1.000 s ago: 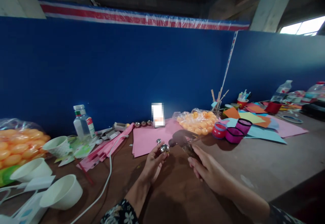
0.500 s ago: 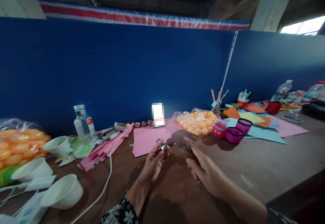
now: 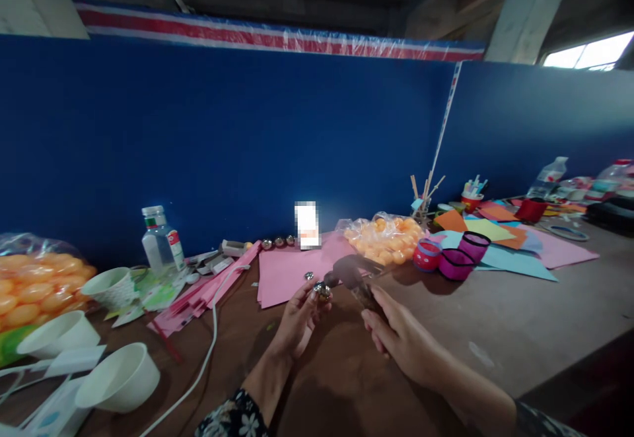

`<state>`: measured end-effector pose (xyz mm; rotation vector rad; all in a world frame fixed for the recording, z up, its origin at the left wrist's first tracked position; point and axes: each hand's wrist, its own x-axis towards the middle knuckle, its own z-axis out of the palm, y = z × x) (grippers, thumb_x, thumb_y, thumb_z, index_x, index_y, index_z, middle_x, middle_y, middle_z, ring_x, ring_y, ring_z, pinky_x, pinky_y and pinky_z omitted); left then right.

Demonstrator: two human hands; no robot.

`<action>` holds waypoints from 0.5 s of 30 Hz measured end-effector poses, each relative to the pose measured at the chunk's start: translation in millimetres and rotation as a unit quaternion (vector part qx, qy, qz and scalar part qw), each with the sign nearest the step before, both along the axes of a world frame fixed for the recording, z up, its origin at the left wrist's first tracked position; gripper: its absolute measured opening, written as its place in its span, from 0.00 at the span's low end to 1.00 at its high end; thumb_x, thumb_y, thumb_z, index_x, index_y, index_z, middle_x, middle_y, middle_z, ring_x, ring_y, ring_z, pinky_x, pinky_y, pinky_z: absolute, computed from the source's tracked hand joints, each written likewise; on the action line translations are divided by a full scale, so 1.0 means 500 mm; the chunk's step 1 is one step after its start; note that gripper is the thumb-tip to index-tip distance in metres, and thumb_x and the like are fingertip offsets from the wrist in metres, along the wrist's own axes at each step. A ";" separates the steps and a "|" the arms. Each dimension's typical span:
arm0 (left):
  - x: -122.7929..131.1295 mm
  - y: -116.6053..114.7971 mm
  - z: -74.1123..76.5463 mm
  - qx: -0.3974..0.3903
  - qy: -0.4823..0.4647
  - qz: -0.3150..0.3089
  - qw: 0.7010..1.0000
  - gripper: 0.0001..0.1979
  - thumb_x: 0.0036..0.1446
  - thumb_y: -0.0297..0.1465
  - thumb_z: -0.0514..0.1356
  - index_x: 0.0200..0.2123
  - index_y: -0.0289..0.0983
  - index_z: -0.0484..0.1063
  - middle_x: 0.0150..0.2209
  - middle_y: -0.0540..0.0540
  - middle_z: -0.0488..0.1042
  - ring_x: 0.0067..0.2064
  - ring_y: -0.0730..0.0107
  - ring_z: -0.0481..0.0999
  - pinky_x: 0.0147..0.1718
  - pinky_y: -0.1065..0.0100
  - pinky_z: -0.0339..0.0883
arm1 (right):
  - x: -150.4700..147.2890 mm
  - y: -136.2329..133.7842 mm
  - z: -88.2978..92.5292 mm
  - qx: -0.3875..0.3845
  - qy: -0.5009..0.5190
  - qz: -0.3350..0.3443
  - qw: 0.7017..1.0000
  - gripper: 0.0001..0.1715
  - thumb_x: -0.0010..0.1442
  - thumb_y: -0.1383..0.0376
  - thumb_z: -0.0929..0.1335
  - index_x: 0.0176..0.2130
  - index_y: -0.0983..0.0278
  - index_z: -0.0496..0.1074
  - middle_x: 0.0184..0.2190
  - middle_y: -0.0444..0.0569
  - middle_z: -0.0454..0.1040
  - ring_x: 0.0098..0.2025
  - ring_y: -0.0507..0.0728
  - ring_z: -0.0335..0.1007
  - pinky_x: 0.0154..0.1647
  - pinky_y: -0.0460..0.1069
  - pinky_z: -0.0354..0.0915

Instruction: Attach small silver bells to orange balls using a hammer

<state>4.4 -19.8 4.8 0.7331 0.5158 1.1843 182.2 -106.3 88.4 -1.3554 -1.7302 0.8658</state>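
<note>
The left sleeve (image 3: 234, 416) is made of black fabric printed with white, rounded-petalled flowers. The right sleeve (image 3: 537, 424), also dark, is flecked with paler marks and is mostly cut off by the lower edge. The left hand (image 3: 298, 315) and right hand (image 3: 403, 335) are left bare, with wrists uncovered.

The metal ball (image 3: 321, 291) is mirror-bright silver; at its 2 o'clock, the hammer (image 3: 352, 274) has a dark grey-brown head. With that ball as the dial's centre, the sheets (image 3: 282, 272) at 11 o'clock are pink, the small balls (image 3: 386, 247) at 2 and 9 orange. Towards 3, 2 cups (image 3: 456, 265) are magenta with black rims. Between 7 and 8, the sleeve (image 3: 232, 418) is black with white flowers. The panel (image 3: 277, 127) at 12 is deep blue, its top band (image 3: 257, 34) striped red, white and blue.
</note>
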 end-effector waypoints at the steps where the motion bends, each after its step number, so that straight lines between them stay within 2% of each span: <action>1: 0.000 0.001 -0.002 -0.001 0.004 -0.002 1.000 0.20 0.49 0.29 0.61 0.48 0.40 0.68 0.38 0.45 0.74 0.37 0.71 0.73 0.38 0.68 0.65 | 0.000 -0.001 -0.002 -0.004 -0.003 0.005 1.000 0.12 0.61 0.62 0.57 0.43 0.63 0.59 0.19 0.38 0.62 0.18 0.48 0.59 0.19 0.42 0.56; 5: 0.000 0.005 -0.005 -0.011 -0.007 0.002 1.000 0.19 0.49 0.28 0.61 0.47 0.39 0.69 0.38 0.45 0.74 0.34 0.76 0.73 0.36 0.73 0.65 | -0.001 -0.003 -0.004 0.000 -0.014 0.002 1.000 0.10 0.61 0.62 0.57 0.41 0.63 0.60 0.20 0.39 0.63 0.19 0.47 0.59 0.19 0.42 0.56; 10: 0.000 0.002 0.003 -0.005 -0.028 -0.018 0.999 0.17 0.50 0.28 0.61 0.46 0.37 0.70 0.41 0.44 0.74 0.40 0.72 0.73 0.43 0.71 0.64 | -0.003 0.001 -0.001 0.006 -0.002 -0.004 1.000 0.10 0.61 0.62 0.57 0.43 0.63 0.59 0.22 0.40 0.64 0.18 0.47 0.59 0.19 0.42 0.56; 15: 0.000 -0.003 0.010 -0.009 -0.053 -0.020 0.998 0.21 0.50 0.28 0.60 0.50 0.41 0.66 0.43 0.46 0.73 0.43 0.71 0.73 0.49 0.67 0.61 | -0.004 0.001 -0.001 -0.001 0.016 -0.006 1.000 0.10 0.61 0.61 0.57 0.40 0.63 0.59 0.23 0.40 0.64 0.18 0.47 0.59 0.16 0.41 0.55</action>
